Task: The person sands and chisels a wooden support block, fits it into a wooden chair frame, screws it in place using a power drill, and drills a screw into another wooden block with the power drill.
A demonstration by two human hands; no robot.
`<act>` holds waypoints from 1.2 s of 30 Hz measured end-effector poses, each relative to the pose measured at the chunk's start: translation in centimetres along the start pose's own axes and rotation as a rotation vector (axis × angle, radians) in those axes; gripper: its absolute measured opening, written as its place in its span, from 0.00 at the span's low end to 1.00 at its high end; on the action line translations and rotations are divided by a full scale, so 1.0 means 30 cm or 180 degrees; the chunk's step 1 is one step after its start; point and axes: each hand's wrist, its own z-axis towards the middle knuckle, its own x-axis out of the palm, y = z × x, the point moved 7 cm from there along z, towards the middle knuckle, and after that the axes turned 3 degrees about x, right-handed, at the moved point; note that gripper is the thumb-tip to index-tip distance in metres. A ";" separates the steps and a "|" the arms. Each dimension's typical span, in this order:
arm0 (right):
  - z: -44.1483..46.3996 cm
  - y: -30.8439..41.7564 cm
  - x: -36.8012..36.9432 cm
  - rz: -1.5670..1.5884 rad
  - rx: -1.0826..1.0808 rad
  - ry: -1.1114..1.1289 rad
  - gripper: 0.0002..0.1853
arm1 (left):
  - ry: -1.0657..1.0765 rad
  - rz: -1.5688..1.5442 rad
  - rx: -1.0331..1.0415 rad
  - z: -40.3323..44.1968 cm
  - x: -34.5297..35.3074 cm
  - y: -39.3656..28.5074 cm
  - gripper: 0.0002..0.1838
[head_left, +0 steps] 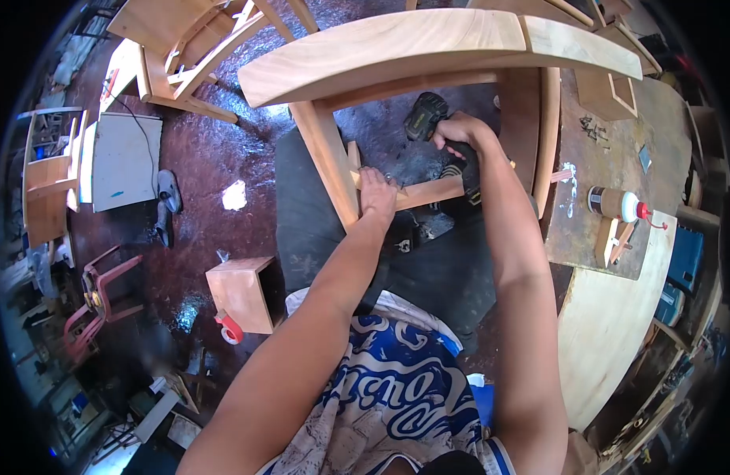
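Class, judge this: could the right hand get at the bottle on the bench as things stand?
Probably not directly: the right hand is holding the drill, and the frame seems to stand between it and the bottle.

Below the left grip [376,194], a pale jersey [404,380] carries blue patches and flowing pale script; its sleeve [495,457] has blue-and-white trim. Dark, smudged trousers [309,229] show beside that grip.

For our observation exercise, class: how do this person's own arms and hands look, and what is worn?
The left hand and right hand are gloveless; the forearms are bare, with no watch or bracelet visible. The shirt is blue and white with pale lettering.
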 end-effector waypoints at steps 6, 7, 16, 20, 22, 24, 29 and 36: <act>-0.010 -0.106 0.003 0.0101 0.0254 0.0508 0.04 | 0.0189 -0.0203 0.0052 0.017 -0.036 0.023 0.21; -0.008 -0.126 -0.002 0.0022 0.0287 0.0342 0.04 | 0.0188 -0.0204 0.0064 0.020 -0.042 0.025 0.21; -0.004 -0.183 0.026 0.0314 0.0174 0.0624 0.04 | -0.0080 -0.0149 -0.0073 0.000 -0.021 0.018 0.21; 0.022 -0.170 0.041 0.0108 0.0188 0.0695 0.05 | -0.0143 -0.0106 -0.0080 0.000 -0.031 0.026 0.19; 0.022 -0.155 0.037 0.0101 0.0090 0.0523 0.06 | -0.0140 -0.0083 -0.0104 0.003 -0.034 0.026 0.19; 0.020 -0.148 0.032 0.0091 0.0143 0.0555 0.06 | -0.0066 -0.0041 -0.0074 0.001 -0.039 0.023 0.20; 0.044 -0.163 0.033 0.0123 0.0204 0.0649 0.05 | 0.0030 -0.0004 -0.0038 0.005 -0.036 0.022 0.21; 0.029 -0.131 0.033 0.0002 0.0135 0.0631 0.02 | 0.0059 -0.0007 -0.0061 0.002 -0.035 0.020 0.21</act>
